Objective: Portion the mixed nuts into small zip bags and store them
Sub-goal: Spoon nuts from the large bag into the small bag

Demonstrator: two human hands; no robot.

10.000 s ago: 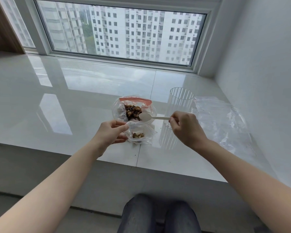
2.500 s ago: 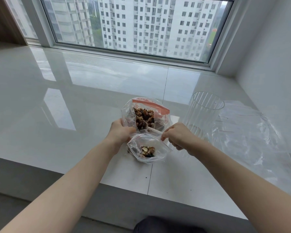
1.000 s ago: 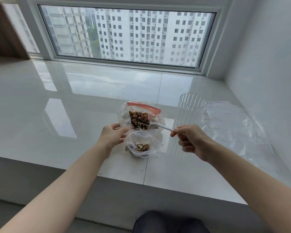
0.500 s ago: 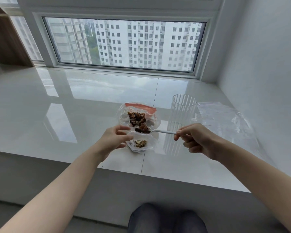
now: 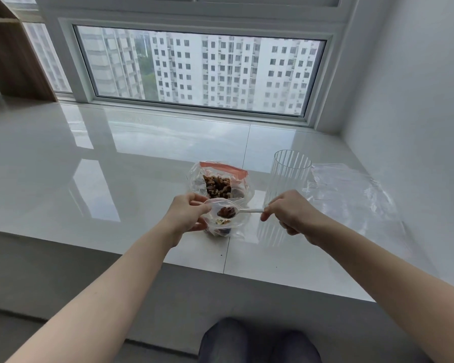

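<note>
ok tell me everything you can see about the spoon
The spoon is small, white and looks like plastic. Its bowl carries a heap of brown nuts and sits level over the open mouth of the small bag. The thin handle points right, pinched at its end by the right hand. The left hand holds the bag's rim beside it.

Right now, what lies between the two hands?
In the head view, the white spoon, loaded with nuts, spans from the right hand to the small zip bag's mouth, held open by the left hand.
</note>
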